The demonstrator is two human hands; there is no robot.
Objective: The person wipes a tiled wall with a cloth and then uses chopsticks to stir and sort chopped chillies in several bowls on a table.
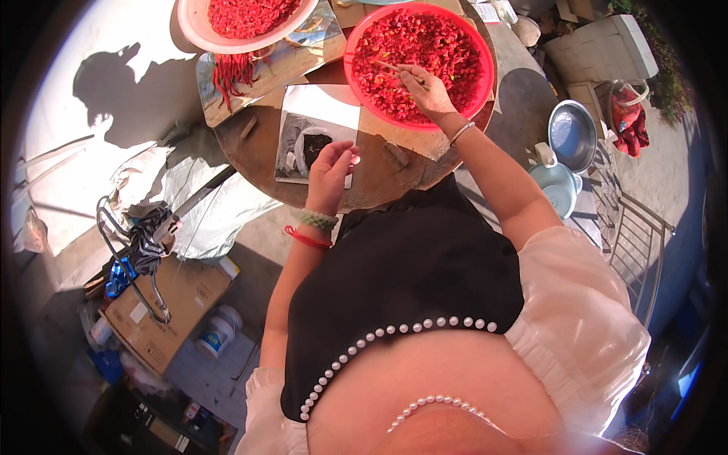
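Observation:
My right hand (427,92) is closed on a pair of light chopsticks (387,67), over a pink-red basin (485,76) at the far side of the round table. Chopped red chilies (425,42) fill the basin, with a few pale and green bits among them. My left hand (331,168) is raised near the table's front edge, its fingers curled. A small white thing (355,160) shows at its fingertips, too small to name. Just beyond that hand, an opened plastic bag (305,145) with dark contents lies on a white and grey sheet (322,102).
A second pale pink basin (189,26) of chopped chilies stands at the far left, above whole red chilies (233,73) on a board. To the right are a metal basin (572,129), a light blue basin (557,189) and a metal rack (644,243). A cardboard box (171,307) sits lower left.

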